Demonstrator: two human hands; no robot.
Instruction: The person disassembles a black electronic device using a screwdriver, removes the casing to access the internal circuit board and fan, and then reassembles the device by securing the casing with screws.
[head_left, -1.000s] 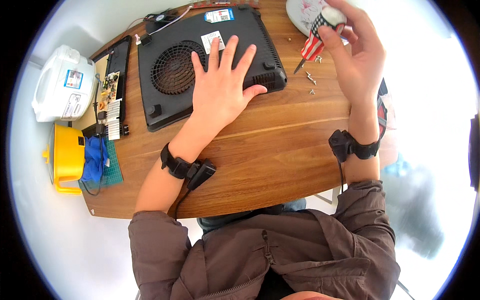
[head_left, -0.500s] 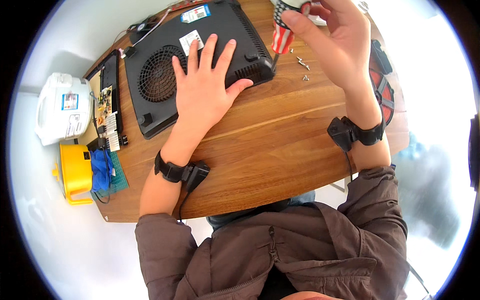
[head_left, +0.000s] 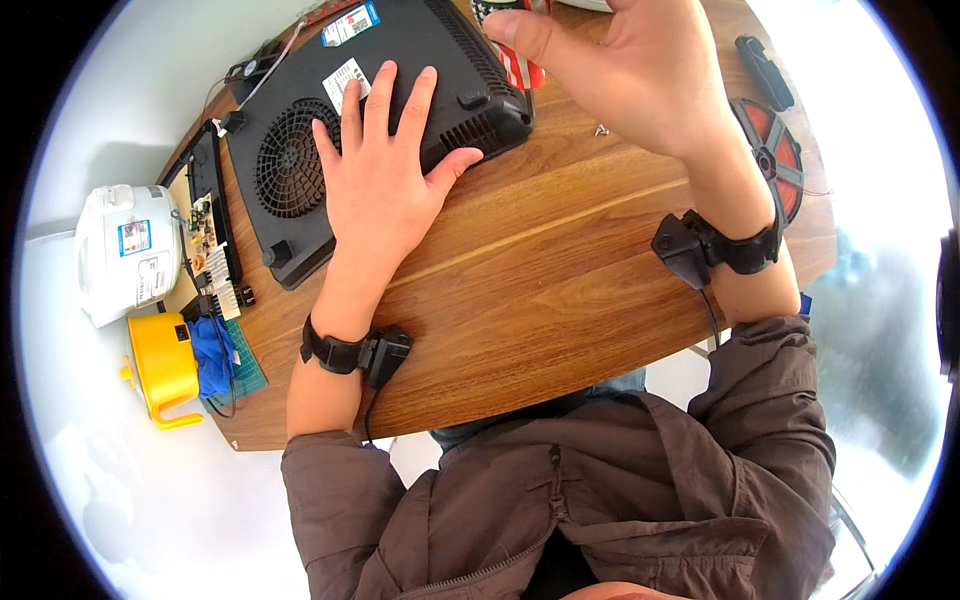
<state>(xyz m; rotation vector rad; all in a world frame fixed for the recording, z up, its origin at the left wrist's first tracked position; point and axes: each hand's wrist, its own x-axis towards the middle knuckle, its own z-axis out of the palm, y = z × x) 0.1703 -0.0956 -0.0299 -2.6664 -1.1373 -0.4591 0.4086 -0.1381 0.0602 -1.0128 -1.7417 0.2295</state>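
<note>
A black appliance housing (head_left: 425, 45) with a round vent grille (head_left: 285, 165) lies underside up on the wooden table. My left hand (head_left: 385, 195) rests flat on it, fingers spread, beside the grille and a white label. My right hand (head_left: 640, 80) is at the far right corner of the housing, closed on a screwdriver (head_left: 520, 70). Red and white stripes and a starred dark band mark its handle. Its shaft points down at that corner; the tip's contact is hidden. The top of the handle and some fingers are cut off by the upper edge.
Small screws (head_left: 601, 130) lie right of the housing, partly behind my right hand. Further right are a red and black coil (head_left: 775, 155) and a black bar-shaped part (head_left: 765, 72). At left are a circuit board (head_left: 212, 245), a white appliance (head_left: 130, 250), a yellow pot (head_left: 165, 365) and blue cloth (head_left: 210, 355).
The whole view has shifted a little. My right hand with the screwdriver sits higher and further left in the picture, covering more screws. My left hand stays flat on the housing.
</note>
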